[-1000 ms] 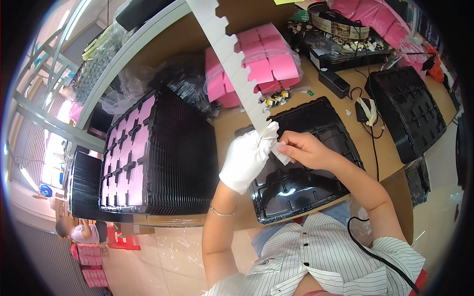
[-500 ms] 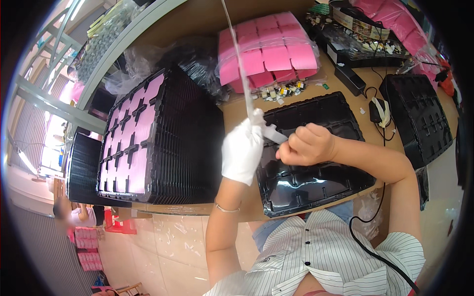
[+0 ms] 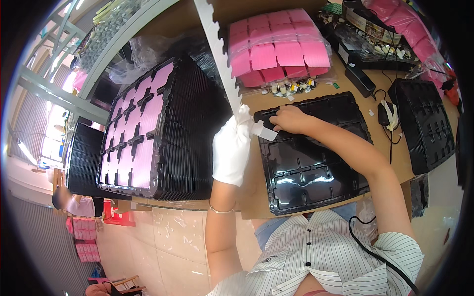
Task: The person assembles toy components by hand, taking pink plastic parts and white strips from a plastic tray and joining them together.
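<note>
Beside the black tray [image 3: 303, 165], gloved left fingers [image 3: 242, 121] pinch a white strip [image 3: 220, 54].

Pinstriped shirt [image 3: 328, 246], white glove [image 3: 230, 154]

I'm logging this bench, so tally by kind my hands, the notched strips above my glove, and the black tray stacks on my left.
Hands: 2 (white-gloved left hand, bare right hand)
White notched strip: 1
Black tray stacks on the left: 2, one showing pink sheets
Total: 5
</note>
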`<act>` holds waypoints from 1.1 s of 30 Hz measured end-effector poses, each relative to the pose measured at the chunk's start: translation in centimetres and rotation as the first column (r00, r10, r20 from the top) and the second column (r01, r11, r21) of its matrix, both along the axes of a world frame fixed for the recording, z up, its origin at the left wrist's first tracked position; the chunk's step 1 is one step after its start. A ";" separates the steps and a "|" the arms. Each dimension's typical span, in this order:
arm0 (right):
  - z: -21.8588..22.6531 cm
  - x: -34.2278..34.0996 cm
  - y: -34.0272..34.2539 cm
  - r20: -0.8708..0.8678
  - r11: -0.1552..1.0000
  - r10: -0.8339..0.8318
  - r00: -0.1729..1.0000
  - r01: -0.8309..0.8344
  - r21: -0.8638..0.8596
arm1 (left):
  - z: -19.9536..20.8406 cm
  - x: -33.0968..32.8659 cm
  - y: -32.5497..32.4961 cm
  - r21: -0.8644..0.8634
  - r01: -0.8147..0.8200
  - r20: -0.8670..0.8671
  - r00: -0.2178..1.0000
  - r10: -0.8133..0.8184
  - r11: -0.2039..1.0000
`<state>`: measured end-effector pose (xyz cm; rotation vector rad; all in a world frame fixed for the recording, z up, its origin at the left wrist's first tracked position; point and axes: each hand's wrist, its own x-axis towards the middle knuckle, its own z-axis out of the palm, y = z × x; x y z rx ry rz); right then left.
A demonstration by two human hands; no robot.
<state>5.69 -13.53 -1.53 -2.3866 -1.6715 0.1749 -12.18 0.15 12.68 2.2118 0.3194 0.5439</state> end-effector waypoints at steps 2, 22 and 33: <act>0.5 -0.8 0.4 0.365 0.994 -0.107 0.925 0.104 0.029 | 0.3 -0.3 -0.2 -0.014 0.004 -0.004 1.000 -0.004 1.000; 9.6 -9.6 -6.4 0.537 0.446 -0.326 0.778 -0.375 0.813 | -0.6 0.6 -5.1 -0.273 0.210 0.079 0.978 -0.196 0.939; 10.0 -9.6 -10.8 0.297 0.499 -0.262 0.918 -0.135 0.856 | -1.2 1.9 -5.9 -0.386 0.061 -0.037 0.996 -0.081 0.920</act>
